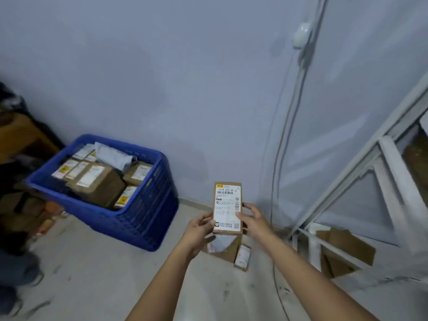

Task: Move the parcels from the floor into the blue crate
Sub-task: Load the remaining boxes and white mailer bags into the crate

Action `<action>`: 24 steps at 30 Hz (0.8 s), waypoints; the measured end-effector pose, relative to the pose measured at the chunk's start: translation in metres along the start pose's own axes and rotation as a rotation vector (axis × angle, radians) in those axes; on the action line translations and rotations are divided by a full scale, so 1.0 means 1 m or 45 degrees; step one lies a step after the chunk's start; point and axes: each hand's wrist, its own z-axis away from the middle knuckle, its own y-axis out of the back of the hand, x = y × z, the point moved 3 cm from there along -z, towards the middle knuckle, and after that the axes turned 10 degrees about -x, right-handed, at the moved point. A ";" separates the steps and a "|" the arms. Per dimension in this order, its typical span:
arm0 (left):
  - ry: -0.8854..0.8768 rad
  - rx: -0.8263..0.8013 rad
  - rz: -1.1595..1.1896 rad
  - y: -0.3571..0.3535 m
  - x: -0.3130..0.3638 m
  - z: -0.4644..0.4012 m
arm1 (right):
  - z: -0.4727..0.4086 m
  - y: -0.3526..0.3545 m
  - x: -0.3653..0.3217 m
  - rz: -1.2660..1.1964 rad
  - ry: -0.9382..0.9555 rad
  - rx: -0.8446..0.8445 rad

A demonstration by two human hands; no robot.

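**Crate nearly full, one parcel in hand, a few left on the floor**

The blue crate [139, 212] sits at about ten o'clock from the hands, against the wall, and already holds a good load: several brown cartons with white labels and a grey soft bag [113, 156] lying on top. That part of the job looks largely done.

A slim brown parcel [227, 208] is held upright in the air, label facing the camera. The left hand [200, 228] closes on its left edge and the right hand [252, 220] on its right edge, fingers wrapped around the sides. It has not yet reached the crate.

Directly below, at six o'clock from the held parcel, more remain on the floor [115, 274]: a brown box with a pale bag on it [222, 245] and a small labelled box [242, 257] just beside it. Loose cardboard under the white rack [382, 163] at three o'clock may or may not be parcels; I cannot tell.
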 end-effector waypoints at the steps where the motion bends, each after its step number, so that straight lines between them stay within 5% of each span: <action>1: -0.031 0.014 0.005 0.016 0.013 0.016 | 0.004 -0.023 -0.011 -0.006 0.006 -0.032; 14: -0.292 0.221 -0.024 0.248 0.161 0.202 | 0.019 -0.337 -0.127 0.199 0.209 -0.350; 24: -0.292 0.351 0.059 0.387 0.197 0.236 | -0.027 -0.482 -0.145 0.247 0.183 -0.485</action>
